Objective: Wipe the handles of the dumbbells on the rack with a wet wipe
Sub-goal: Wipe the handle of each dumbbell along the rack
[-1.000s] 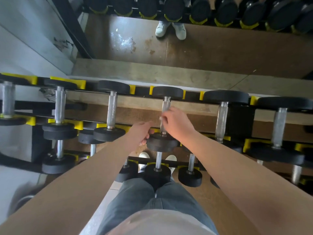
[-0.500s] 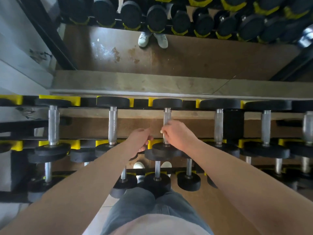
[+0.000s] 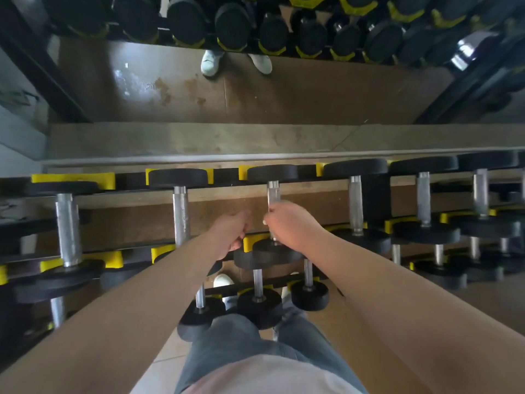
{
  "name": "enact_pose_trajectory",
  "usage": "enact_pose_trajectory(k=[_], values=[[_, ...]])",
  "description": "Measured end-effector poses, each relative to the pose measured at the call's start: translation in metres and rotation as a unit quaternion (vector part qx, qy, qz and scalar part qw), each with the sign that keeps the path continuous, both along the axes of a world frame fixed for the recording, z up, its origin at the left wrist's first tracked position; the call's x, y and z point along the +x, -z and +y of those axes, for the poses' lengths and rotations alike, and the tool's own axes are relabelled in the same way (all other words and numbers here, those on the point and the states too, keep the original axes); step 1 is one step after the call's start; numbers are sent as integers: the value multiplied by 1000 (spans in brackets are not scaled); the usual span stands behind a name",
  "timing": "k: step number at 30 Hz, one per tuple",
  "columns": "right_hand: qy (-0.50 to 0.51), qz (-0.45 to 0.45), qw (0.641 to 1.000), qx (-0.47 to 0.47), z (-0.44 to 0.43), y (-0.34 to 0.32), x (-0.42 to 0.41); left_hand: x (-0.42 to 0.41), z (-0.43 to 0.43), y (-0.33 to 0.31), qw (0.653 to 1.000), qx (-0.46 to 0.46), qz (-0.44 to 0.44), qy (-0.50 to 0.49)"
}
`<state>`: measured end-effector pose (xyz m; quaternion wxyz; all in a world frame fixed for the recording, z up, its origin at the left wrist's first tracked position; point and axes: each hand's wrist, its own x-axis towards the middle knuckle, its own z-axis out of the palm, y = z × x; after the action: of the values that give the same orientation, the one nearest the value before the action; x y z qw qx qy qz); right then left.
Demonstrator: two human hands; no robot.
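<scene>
Your right hand [image 3: 289, 226] curls around the handle [image 3: 273, 191] of the middle dumbbell [image 3: 272, 173]. Your left hand [image 3: 230, 231] is just beside it, fingers curled; I cannot tell if it holds anything.

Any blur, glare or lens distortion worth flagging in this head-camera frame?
Head view: right hand and the dumbbell handle it grips are motion-blurred; the rack bows from wide-angle distortion; glare patch on the brown floor; dumbbells at top right smeared.

Black-ended dumbbells [image 3: 178, 177] with steel handles [image 3: 181, 220] lie across the yellow-cradled rack [image 3: 72, 177].
</scene>
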<state>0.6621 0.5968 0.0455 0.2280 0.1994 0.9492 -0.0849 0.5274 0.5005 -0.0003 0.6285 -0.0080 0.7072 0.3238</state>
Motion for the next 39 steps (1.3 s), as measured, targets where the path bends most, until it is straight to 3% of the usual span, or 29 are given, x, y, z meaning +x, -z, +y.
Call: enact_pose_trajectory(k=[3,6,10,12,14,16,19,21,24,28,33,39], values=[[40,28,996,80,14,-8,-18,-3,0,0,1000,16,-8,-13],[34,-7,996,80,15,-15,-26,-6,-2,-1,999,19,-4,-27],[-18,-101,995,-9,-6,-14,-14,-4,-2,-3,999,1,-7,-40],[25,-99,992,-70,-11,-8,-4,-1,0,-7,999,-6,-11,-37],[143,-42,977,-151,-11,-3,3,1,-1,-9,1000,7,2,-18],[326,65,911,-245,-10,-5,7,3,-5,-11,997,54,29,40],[517,176,754,-364,-10,-10,10,9,-7,-14,986,130,39,93],[552,193,716,-381,-8,-10,11,14,-3,-17,984,150,47,85],[567,206,706,-371,-3,-9,11,17,5,-20,984,160,46,63],[546,198,726,-367,4,-9,13,19,14,-13,983,149,80,65],[570,217,716,-340,8,-6,10,1,35,-2,978,112,170,-45],[601,206,700,-328,13,4,27,19,41,5,973,124,195,12]])
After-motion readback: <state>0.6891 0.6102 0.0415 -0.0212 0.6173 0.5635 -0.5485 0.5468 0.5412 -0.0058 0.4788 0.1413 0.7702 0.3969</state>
